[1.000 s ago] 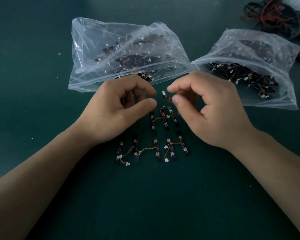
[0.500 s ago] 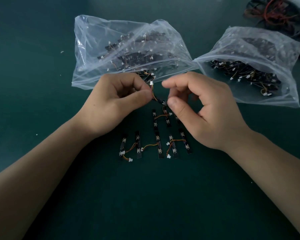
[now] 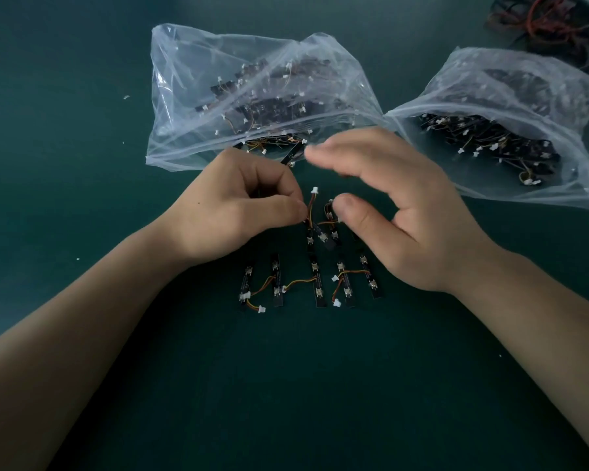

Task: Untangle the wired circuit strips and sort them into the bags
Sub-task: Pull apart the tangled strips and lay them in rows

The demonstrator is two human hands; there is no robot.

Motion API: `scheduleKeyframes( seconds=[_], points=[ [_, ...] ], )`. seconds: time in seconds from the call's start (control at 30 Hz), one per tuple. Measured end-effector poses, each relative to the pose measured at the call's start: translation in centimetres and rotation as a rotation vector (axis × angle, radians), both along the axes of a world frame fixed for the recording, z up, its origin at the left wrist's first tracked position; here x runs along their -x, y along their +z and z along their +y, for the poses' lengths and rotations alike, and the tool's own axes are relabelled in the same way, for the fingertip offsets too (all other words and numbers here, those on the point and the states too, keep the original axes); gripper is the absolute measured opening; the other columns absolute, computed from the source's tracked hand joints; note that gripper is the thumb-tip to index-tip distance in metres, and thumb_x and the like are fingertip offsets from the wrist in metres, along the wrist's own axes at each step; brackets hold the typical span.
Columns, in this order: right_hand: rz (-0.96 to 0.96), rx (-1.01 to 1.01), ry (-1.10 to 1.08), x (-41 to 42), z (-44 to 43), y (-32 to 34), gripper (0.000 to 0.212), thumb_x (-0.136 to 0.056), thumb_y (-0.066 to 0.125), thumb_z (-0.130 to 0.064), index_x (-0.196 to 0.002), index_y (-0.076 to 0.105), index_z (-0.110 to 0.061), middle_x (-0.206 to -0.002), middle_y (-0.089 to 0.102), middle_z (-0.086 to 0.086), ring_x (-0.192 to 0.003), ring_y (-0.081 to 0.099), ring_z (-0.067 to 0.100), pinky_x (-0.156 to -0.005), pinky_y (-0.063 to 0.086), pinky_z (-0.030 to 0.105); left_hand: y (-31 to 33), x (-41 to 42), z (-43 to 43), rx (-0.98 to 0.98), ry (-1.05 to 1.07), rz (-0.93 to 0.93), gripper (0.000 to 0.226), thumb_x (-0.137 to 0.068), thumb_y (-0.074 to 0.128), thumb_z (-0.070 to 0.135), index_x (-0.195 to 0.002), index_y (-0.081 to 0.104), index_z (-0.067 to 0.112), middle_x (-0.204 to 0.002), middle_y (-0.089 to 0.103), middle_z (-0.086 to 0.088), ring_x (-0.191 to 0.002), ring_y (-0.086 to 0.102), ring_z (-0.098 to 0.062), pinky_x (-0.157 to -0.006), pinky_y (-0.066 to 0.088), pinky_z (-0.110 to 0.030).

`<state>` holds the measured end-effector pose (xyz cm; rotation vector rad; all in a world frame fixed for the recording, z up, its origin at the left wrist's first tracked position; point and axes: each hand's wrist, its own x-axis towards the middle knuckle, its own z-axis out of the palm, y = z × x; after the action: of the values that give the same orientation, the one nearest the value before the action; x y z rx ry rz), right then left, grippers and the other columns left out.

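- left hand [image 3: 238,212] pinches a wired strip [image 3: 323,236] by its wire; right hand [image 3: 405,212] just right of it, fingers relaxed, tips blurred
- row of strips [image 3: 317,283] lies nearer on the green table [image 3: 82,130]
- clear left bag [image 3: 252,90] and right bag [image 3: 510,130], both holding strips, lie farther off

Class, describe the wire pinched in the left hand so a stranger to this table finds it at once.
Find the left plastic bag, then the left hand just below its mouth. From that hand's grip an orange wire rises; unlike the wires lying flat between the strips below, its white connector points upward.
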<state>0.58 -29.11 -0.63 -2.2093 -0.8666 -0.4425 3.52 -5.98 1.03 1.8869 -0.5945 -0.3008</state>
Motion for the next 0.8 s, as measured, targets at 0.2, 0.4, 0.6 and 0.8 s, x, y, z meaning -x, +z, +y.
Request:
scheduleKeyframes(
  seconds=[0.2,0.4,0.6,0.8],
  points=[
    [-0.035,0.003,-0.052,0.10,-0.03,0.01,0.007,-0.098,0.068,-0.015,-0.097,0.074,-0.012,-0.118,0.067,-0.002,-0.113,0.063,0.017,-0.100,0.047,0.048,-0.19,-0.21,0.18,0.028,-0.004,0.026,0.014,-0.074,0.073,0.031,-0.065,0.071,0.020,-0.063,0.059,-0.013,-0.058,0.047,-0.020,-0.056,0.035,-0.030],
    [-0.029,-0.010,-0.067,0.06,0.09,0.08,0.006,-0.097,0.069,-0.014,-0.093,0.073,-0.011,-0.115,0.067,-0.002,-0.110,0.064,0.019,-0.100,0.047,0.046,-0.25,-0.49,0.46,0.074,0.016,0.017,0.013,-0.077,0.060,0.020,-0.065,0.064,0.019,-0.067,0.059,-0.002,-0.065,0.044,-0.014,-0.064,0.035,-0.026],
    [-0.056,0.027,-0.059,0.03,0.22,-0.03,0.007,-0.097,0.070,-0.018,-0.093,0.075,-0.014,-0.114,0.067,-0.004,-0.108,0.062,0.017,-0.099,0.046,0.046,-0.34,-0.72,0.42,0.085,0.008,0.001,0.015,-0.073,0.057,0.025,-0.058,0.058,0.028,-0.067,0.051,-0.009,-0.064,0.042,-0.013,-0.063,0.036,-0.024],
    [-0.073,0.041,-0.060,0.05,0.34,-0.09,0.007,-0.095,0.073,-0.020,-0.092,0.077,-0.015,-0.111,0.069,-0.003,-0.103,0.063,0.021,-0.097,0.046,0.048,-0.61,-0.50,0.29,0.071,0.073,-0.027,0.028,-0.081,0.062,0.039,-0.062,0.059,0.020,-0.060,0.049,0.004,-0.059,0.038,-0.014,-0.056,0.030,-0.028]
  ],
)
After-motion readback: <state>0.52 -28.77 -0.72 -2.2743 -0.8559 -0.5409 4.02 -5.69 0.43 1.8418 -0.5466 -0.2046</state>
